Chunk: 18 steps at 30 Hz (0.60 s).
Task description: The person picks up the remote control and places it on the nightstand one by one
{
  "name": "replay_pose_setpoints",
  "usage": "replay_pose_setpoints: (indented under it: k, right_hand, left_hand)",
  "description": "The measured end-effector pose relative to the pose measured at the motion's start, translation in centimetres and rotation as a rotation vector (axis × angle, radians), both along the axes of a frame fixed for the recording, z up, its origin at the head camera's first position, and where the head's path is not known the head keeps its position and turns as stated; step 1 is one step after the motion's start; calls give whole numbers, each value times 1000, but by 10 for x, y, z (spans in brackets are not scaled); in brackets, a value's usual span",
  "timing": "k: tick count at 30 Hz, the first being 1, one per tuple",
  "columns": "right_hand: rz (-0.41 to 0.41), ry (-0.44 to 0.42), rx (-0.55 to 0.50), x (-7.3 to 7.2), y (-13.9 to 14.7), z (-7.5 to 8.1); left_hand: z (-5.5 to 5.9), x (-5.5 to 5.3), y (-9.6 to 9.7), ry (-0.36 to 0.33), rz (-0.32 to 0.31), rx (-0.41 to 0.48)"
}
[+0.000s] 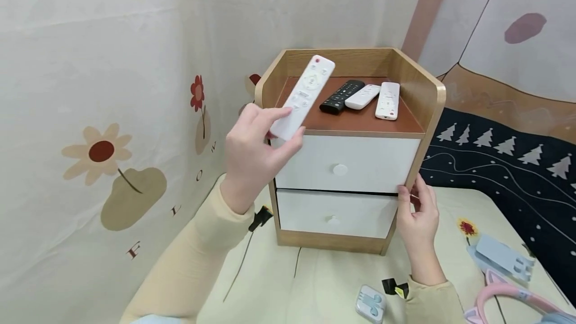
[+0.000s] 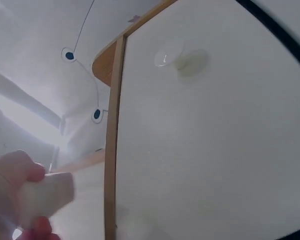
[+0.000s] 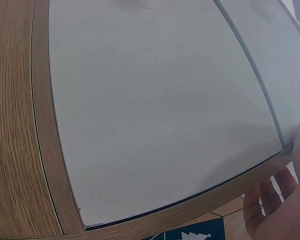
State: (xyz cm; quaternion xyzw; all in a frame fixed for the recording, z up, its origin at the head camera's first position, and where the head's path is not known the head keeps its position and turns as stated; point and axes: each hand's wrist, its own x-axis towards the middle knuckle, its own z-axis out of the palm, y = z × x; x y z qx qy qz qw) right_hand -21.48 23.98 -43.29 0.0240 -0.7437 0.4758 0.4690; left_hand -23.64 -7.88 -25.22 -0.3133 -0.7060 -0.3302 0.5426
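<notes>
My left hand (image 1: 256, 151) pinches a white remote control (image 1: 306, 94) by its lower end, its buttons facing me, held up in front of the cabinet's top left. In the left wrist view, the end of that remote control (image 2: 52, 195) shows between thumb and fingers. The small wooden cabinet (image 1: 348, 242) has two white drawers, both closed, each with a round knob (image 1: 340, 169). My right hand (image 1: 418, 219) grips the cabinet's right side edge beside the gap between the drawers, thumb at the front. On the brown top shelf lie a black remote control (image 1: 342, 97) and two white remote controls (image 1: 387, 100).
A case with earphones (image 1: 371, 304) lies on the pale cloth in front. To the right are a light blue holder (image 1: 504, 256) and a pink cat-ear headband or headset (image 1: 504, 291). Printed curtains (image 1: 112, 64) hang close at the left and behind.
</notes>
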Motion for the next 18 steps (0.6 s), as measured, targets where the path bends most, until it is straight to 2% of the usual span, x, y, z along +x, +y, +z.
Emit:
replay_pose_setpoints:
  k: [6,12,18]
  right_hand:
    - [1,-17,-10,2,-1,2]
    - [2,-19,-8,3,-1,3]
    - [3,-23,-10,4,-1,3]
  left_hand:
    - [11,-10,15,-98,117,-144]
    - [20,-10,26,-198,208,-224]
    - [36,-13,36,-406,303,-324]
